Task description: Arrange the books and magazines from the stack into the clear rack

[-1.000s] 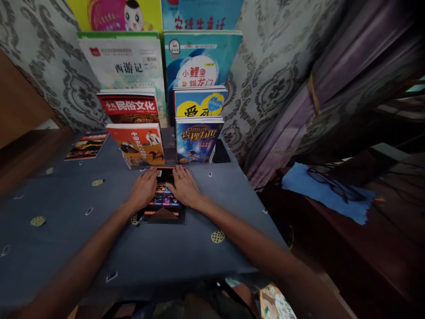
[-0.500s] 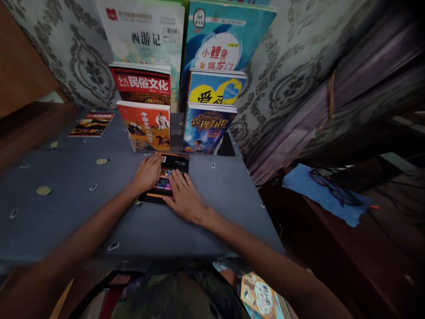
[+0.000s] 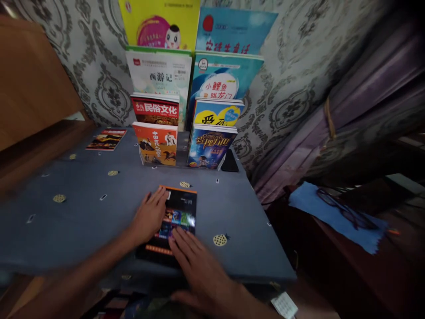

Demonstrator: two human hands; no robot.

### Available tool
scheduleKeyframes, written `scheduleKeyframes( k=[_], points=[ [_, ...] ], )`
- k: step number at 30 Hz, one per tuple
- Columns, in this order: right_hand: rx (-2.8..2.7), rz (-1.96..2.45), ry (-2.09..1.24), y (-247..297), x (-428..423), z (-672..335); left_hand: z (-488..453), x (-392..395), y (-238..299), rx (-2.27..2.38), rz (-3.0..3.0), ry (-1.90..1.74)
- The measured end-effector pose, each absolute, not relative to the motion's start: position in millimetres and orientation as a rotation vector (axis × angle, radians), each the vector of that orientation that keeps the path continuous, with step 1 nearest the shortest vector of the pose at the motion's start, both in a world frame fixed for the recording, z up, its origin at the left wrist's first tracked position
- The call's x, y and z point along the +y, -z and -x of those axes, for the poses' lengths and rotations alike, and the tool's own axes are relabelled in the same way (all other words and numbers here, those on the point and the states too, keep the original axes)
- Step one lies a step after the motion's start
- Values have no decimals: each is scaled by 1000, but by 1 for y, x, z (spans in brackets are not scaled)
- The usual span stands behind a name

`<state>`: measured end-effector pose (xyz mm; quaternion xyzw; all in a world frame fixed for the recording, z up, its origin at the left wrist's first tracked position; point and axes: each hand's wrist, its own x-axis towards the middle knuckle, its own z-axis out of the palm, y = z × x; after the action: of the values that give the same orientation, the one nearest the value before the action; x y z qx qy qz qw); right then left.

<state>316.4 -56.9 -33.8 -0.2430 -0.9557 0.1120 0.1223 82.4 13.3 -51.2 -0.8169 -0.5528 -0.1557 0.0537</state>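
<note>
A black book (image 3: pixel 179 204) with an orange edge and small colourful pictures lies flat near the front of the table, partly covered by both hands. My left hand (image 3: pixel 152 213) rests on its left side, fingers stretched out towards the far edge. On the lower right part of the same book lies my right hand (image 3: pixel 195 261), its fingers extended and the thumb spread away. Beyond the book stands a tiered rack of upright books, with an orange book (image 3: pixel 156 144) front left and a dark blue book (image 3: pixel 210 148) front right.
A thin red and dark booklet (image 3: pixel 106 139) lies at the back left, and a black phone-like slab (image 3: pixel 229 162) sits right of the rack. Grey-blue cloth covers the table (image 3: pixel 83 221). Eyeglasses (image 3: pixel 345 208) rest on a blue cloth (image 3: pixel 307 199) at the right.
Both hands and the black book have moved back from the rack towards the table's front edge. The view has tilted up, showing more of the upper books.
</note>
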Motion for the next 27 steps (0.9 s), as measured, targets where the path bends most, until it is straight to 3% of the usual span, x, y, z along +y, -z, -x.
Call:
scheduleKeyframes(
  k=[6,12,19,23,27],
  points=[
    [-2705,433,-183,53,-76,-337,-86,-43,56,-1636,2507,513],
    [-2505,305,-429,23,-54,-339,-39,-53,19,-1566,2990,709],
    [-1989,651,-865,-26,-21,-316,-25,-49,-17,-2004,3052,1279],
    [-1858,894,-781,-17,10,-305,-53,-27,-17,-2199,2632,1672],
    [-1875,1065,-522,3,35,-301,-72,4,-16,-2093,2437,1864]
  ],
)
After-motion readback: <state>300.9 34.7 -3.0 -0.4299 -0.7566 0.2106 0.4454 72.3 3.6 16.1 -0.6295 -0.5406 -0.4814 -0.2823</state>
